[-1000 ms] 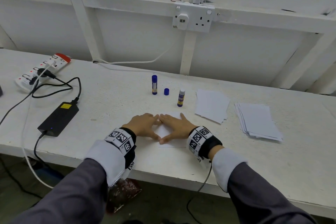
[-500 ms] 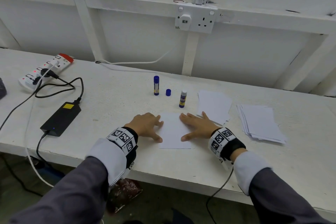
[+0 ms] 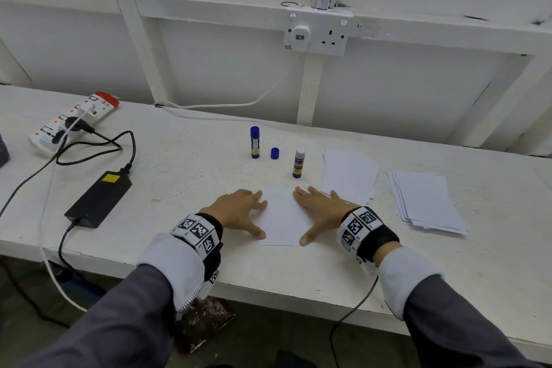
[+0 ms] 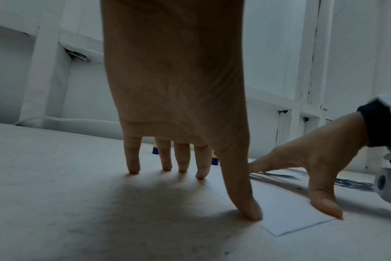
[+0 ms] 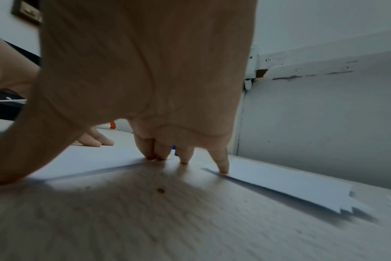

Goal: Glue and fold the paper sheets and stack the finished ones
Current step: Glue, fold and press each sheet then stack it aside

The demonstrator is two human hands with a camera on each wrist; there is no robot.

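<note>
A white folded sheet (image 3: 280,215) lies flat near the bench's front edge. My left hand (image 3: 252,215) rests flat on its left edge, fingers spread and thumb tip on the paper (image 4: 286,211). My right hand (image 3: 315,215) lies flat on its right edge, fingertips (image 5: 152,155) pressing down at the sheet's border. Neither hand holds anything. Behind the sheet stand an uncapped glue stick (image 3: 298,163), its blue cap (image 3: 274,153) and a capped blue glue stick (image 3: 254,142). Two paper stacks lie to the right, a nearer one (image 3: 349,175) and a farther one (image 3: 427,203).
A black power brick (image 3: 98,199) with cables and a white power strip (image 3: 73,121) occupy the bench's left side. A wall socket (image 3: 316,34) sits above the bench. The bench's front edge (image 3: 268,293) runs just below my wrists.
My hands have slid apart from the middle of the sheet to its left and right edges, smoothing it flat. The sheet has stayed in place.
</note>
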